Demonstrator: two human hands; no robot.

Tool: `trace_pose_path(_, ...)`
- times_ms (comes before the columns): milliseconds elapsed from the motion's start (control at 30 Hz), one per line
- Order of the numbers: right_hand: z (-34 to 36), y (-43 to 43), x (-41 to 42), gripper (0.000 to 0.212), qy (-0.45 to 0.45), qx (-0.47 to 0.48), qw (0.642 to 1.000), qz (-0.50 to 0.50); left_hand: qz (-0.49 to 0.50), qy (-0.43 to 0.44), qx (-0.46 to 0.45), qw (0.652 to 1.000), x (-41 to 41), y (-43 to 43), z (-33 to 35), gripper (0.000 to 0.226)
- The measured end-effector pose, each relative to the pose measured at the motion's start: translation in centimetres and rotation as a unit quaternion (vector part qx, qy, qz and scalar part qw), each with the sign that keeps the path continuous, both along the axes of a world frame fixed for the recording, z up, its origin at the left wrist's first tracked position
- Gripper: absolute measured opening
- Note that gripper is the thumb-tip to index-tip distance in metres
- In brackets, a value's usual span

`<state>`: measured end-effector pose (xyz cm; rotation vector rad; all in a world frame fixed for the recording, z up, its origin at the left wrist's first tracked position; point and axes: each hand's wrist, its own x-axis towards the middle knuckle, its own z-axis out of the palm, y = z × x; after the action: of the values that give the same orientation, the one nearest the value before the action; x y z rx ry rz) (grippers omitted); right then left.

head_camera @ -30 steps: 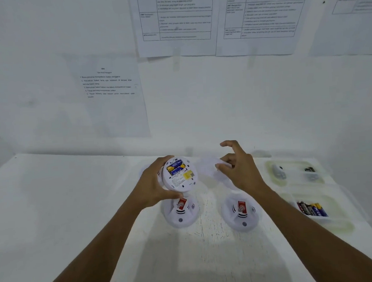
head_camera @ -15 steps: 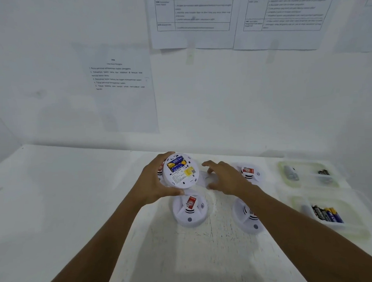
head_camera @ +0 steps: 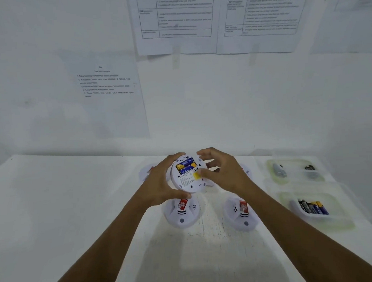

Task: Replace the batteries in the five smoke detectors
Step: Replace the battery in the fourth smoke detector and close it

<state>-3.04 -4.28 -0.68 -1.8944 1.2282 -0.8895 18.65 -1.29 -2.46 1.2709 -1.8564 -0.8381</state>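
Observation:
My left hand (head_camera: 161,185) grips a white smoke detector (head_camera: 188,180) above the table, its back turned toward me. Blue and yellow batteries (head_camera: 185,165) sit in its open compartment. My right hand (head_camera: 223,173) is at the detector's right rim, thumb on the back near a yellow sticker, fingers arched over the top edge. Two more detectors lie face up in front, one at the left (head_camera: 181,214) and one at the right (head_camera: 241,213). Two others peek out behind my hands, at the left (head_camera: 147,172) and at the right (head_camera: 246,172).
On the right stand two clear trays: the near tray (head_camera: 336,221) holds several blue and black batteries (head_camera: 313,207), the far tray (head_camera: 270,168) a few loose dark and grey ones. The white wall with taped paper sheets (head_camera: 111,97) rises just behind the table.
My right hand held a white cover a second ago, lowered toward the table behind, and has now come back to the held detector's right rim. The left hand kept holding the detector.

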Motion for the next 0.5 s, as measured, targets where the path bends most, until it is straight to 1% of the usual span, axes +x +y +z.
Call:
trace_pose_path(100, 0.5, 1.7, -0.3, 0.043, 0.041, -0.078, 0.995, -0.045, -0.012, -0.036, -0.028, 0.999, -2.0, 0.7, 0.9, 0.091)
trace_pose_path(167, 0.8, 2.8, -0.3, 0.044, 0.039, -0.109, 0.991, -0.062, -0.014, -0.057, -0.042, 0.997, -2.9, 1.2, 1.0, 0.092)
trace_pose_path(267, 1.3, 4.4, -0.1, 0.048, 0.048, -0.120, 0.987, -0.098, -0.023, -0.074, -0.058, 0.995, -3.8, 1.8, 1.1, 0.096)
trace_pose_path(367, 1.6, 6.0, -0.1, 0.052, 0.037, -0.113, 0.983, -0.143, -0.018, -0.116, -0.079, 0.990, -4.7, 2.4, 1.5, 0.097)
trace_pose_path(500, 2.1, 7.6, -0.2, 0.056, 0.053, -0.110, 0.976, -0.183, -0.025, -0.141, -0.073, 0.987, -5.1, 3.4, 2.1, 0.100)
